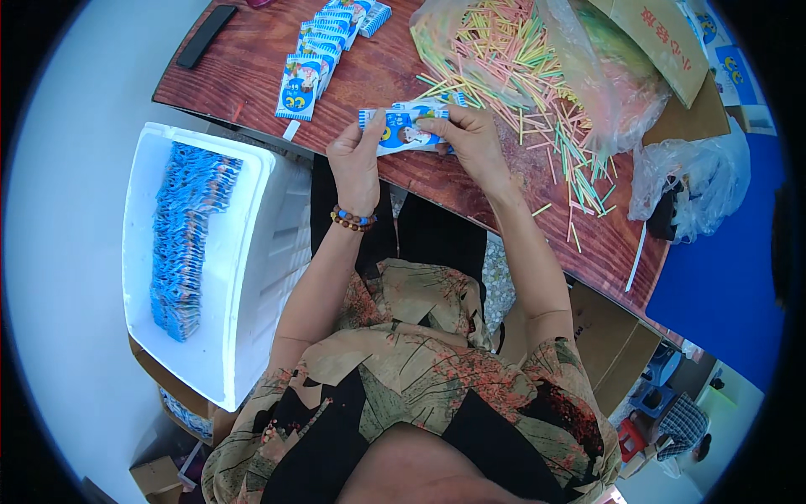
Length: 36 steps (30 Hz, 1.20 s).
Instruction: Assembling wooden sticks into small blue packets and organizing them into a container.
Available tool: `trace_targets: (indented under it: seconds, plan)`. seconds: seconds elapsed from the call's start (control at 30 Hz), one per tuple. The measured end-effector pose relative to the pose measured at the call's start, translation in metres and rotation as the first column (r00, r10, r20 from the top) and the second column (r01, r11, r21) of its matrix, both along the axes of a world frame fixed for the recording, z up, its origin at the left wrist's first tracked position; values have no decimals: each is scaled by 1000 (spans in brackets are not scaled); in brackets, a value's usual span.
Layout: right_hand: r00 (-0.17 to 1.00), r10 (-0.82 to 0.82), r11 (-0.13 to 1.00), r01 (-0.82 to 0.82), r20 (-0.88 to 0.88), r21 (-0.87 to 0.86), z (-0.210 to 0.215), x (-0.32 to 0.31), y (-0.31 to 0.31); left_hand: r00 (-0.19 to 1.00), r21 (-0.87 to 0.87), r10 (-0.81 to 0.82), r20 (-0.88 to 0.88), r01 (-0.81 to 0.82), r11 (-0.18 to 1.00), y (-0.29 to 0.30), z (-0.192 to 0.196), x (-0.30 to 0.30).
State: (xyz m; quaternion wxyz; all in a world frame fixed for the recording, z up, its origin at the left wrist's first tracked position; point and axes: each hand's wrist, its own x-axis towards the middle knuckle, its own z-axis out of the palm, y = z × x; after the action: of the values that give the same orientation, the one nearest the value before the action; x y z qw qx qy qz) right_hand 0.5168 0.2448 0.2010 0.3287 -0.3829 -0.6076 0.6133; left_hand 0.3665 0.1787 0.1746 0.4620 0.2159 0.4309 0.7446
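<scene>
Over the near edge of the table I hold a blue-and-white printed packet (405, 134) stretched flat between both hands. My left hand (357, 160) pinches its left end, the thumb lying on top. At the other end my right hand (474, 147) grips with thumb and fingers; part of the packet is hidden beneath them. A second blue-and-white packet edge shows just behind the held one. Farther left on the table lies an overlapping row of similar packets (309, 76). Beyond my hands, to the right, spreads a heap of thin pastel sticks (512, 59), pink, yellow and green.
A white foam box (256, 193) at my left holds tightly packed rows of blue packets (180, 244). Clear plastic bags (617, 92) and a cardboard box (672, 50) stand at the right. A black bar-shaped object (206, 37) lies at the table's far left. Loose sticks lie near the right edge.
</scene>
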Motion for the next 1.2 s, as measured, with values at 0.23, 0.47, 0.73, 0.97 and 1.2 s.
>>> trace_targets:
  seconds: [0.23,0.47,0.73,0.97,1.2]
  plan:
    - [954,-31,996,52,-297,65,11,21,3,985,2,-83,154,83,997,0,4,-3]
    - [982,144,805,-188,123,562,27,13,3,962,-8,-117,246,123,992,2,6,5]
    - [976,145,716,-215,160,664,21,14,14,988,-102,-76,131,90,991,1,5,0]
    - [894,-356,868,209,272,450,15,83,120,965,13,-134,225,135,991,0,3,-8]
    - [545,-527,319,-583,652,747,18,106,183,964,24,-138,228,137,990,0,-1,-15]
